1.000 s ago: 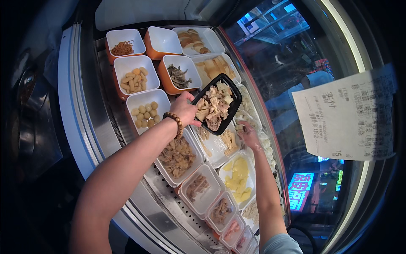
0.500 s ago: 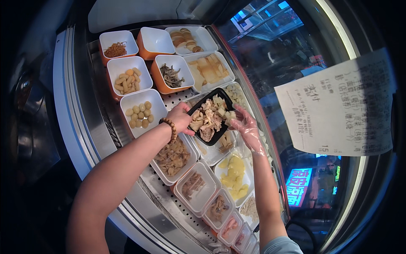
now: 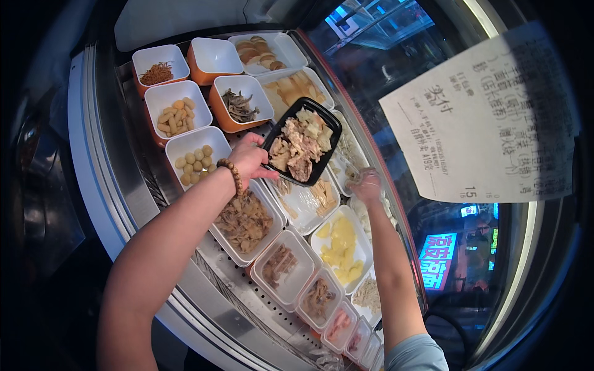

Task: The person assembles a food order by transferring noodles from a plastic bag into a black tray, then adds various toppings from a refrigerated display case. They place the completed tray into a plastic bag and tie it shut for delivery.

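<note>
**Black tray held over the food case, right hand down in a bin**

Nearest: a row of small white bins along the near-right of the refrigerated display case (image 3: pixel 99 185), running toward the lower right; contents too small to tell, 1 looks pinkish (image 3: pixel 339 321). Bins sit packed edge to edge in rows, likely so each food stays apart and all are in reach from the open side.

Next out: a white bin of yellow chunks (image 3: pixel 339 247) and, left of it, a bin of brown shredded pieces (image 3: pixel 245 219).

Right hand (image 3: pixel 366 185) is low in a bin at the right edge, next to the curved glass. It looks covered by a thin clear glove, probably for hygiene. Fingers curl downward into the food; cannot tell whether they pinch anything.

Left hand (image 3: pixel 249 157), beaded bracelet (image 3: pixel 234 176) at the wrist, holds the black tray (image 3: pixel 302 148) by its near-left rim, fingers pinching the edge. Tray is up above the bins, slightly tilted, already loaded with mixed pale and brown pieces. Held close over the bins, so the picking hand has a short way to reach it.

Left of the hand: a bin of round pale balls (image 3: pixel 193 162). Farther: orange-sided bowls with nuts (image 3: pixel 174 117), dark strips (image 3: pixel 238 106) and reddish shreds (image 3: pixel 158 73); 1 bowl is empty (image 3: pixel 216 57).

A paper slip (image 3: pixel 489 117) is stuck on the glass at right, facing the person.
</note>
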{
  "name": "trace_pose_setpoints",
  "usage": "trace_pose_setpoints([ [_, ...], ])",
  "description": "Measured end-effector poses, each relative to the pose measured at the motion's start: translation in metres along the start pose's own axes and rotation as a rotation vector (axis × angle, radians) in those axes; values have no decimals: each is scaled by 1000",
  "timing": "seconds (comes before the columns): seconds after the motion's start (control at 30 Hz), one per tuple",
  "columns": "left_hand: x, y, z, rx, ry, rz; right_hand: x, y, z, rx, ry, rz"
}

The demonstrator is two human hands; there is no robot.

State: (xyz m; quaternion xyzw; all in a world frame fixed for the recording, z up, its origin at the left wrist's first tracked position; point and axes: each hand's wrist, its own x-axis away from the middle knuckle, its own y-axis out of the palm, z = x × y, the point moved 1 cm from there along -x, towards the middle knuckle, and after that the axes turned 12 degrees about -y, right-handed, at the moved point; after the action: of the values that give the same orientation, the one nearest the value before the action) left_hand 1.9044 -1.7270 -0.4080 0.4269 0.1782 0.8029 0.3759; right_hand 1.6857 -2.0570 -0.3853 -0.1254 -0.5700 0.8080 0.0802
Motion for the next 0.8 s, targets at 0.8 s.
trace_pose_setpoints([
  [0.8,85,28,-13,-173,104,-42,298,-141,-132,-472,235,68],
])
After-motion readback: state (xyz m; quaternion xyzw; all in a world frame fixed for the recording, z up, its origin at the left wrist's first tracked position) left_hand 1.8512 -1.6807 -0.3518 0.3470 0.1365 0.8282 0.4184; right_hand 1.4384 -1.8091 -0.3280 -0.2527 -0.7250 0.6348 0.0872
